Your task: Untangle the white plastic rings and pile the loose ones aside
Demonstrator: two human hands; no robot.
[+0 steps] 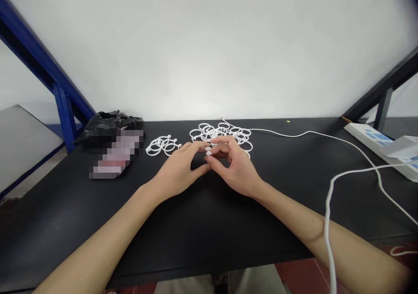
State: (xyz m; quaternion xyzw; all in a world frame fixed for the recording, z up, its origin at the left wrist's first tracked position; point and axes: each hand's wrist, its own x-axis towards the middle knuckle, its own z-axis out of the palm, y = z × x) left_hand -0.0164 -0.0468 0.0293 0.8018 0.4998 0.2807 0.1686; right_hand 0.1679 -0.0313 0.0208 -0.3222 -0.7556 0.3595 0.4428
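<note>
My left hand (178, 168) and my right hand (237, 165) meet above the middle of the black table, fingertips almost touching. Between them they pinch a small white plastic ring (208, 152); only its knobbed ends show, and the fingers hide the rest. Just behind the hands lies a loose heap of white plastic rings (205, 128), partly covered by my right fingers. To the left of it, beyond my left hand, is a smaller group of similar rings (159, 145) with little round knobs.
A black plastic bag (112, 122) and a blurred-out packet (116, 157) lie at the left. White cable (310, 132) runs across the right side, and another length crosses before my right forearm. A white-and-blue box (382, 144) sits at far right. A white wall backs the black table (196, 237).
</note>
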